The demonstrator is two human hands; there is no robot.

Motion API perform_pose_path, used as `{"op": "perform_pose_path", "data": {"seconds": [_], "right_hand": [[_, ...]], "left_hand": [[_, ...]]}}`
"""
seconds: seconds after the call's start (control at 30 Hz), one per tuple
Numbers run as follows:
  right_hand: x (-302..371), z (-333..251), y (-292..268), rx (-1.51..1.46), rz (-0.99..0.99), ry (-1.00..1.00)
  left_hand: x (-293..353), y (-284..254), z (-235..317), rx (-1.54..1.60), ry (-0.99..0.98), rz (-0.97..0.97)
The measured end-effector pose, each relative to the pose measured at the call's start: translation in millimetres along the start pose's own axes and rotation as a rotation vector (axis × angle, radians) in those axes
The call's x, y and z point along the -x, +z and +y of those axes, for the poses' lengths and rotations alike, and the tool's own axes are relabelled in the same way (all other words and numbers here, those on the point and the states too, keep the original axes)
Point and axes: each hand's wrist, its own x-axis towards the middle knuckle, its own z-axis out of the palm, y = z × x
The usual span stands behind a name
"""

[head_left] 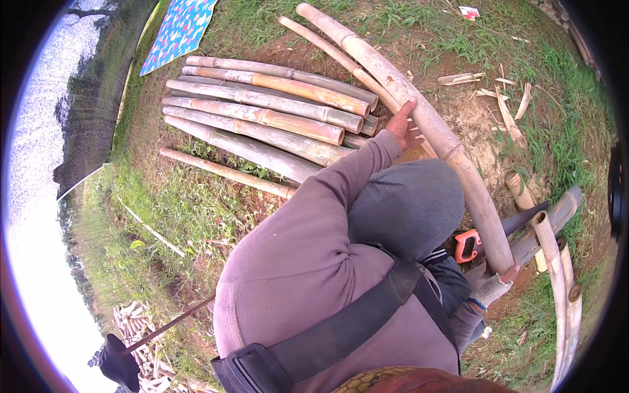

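A long thick bamboo pole [452, 147] runs from the top middle down to the lower right, across in front of me. My left hand [401, 124] holds it near the middle, thumb against its side. At the pole's near end, the fingertips of my right hand [512, 272] wrap round it; the rest of that hand is mostly hidden. Passing beneath the pole is a handsaw with an orange handle [467, 246] and dark blade. It lies by a split-looking bamboo length [567, 204]. A thinner bamboo pole [334, 52] lies alongside the thick one.
Several cut bamboo lengths [262, 98] are stacked at the left. Shorter bamboo pieces [553, 262] stand or lean at the right. Splinters [508, 114] litter the ground at upper right. A blue patterned cloth [178, 36] lies at upper left. My grey-clad knee [406, 206] is close to the pole.
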Motion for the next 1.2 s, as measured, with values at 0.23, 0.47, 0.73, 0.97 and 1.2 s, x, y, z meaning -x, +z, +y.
{"op": "perform_pose_path", "data": {"seconds": [0.23, 0.47, 0.73, 0.97, 1.2], "right_hand": [[-25, 3, 21, -0.496, -0.051, 0.586], [-104, -88, 78, -1.034, -0.312, 0.749], [-106, 38, 170, -0.989, -0.579, 0.448], [-45, 88, 139, 0.138, -0.69, -0.295], [-42, 60, 120, 0.079, -0.798, 0.046]], "left_hand": [[40, 0, 6, -0.091, 0.305, 0.051], [76, -51, 99, 0.295, 0.929, 0.343], [217, -250, 279, 0.173, 1.048, 0.762], [314, -448, 254, -0.09, 0.788, 1.545], [287, -493, 197, -0.535, 0.17, 1.61]]}}
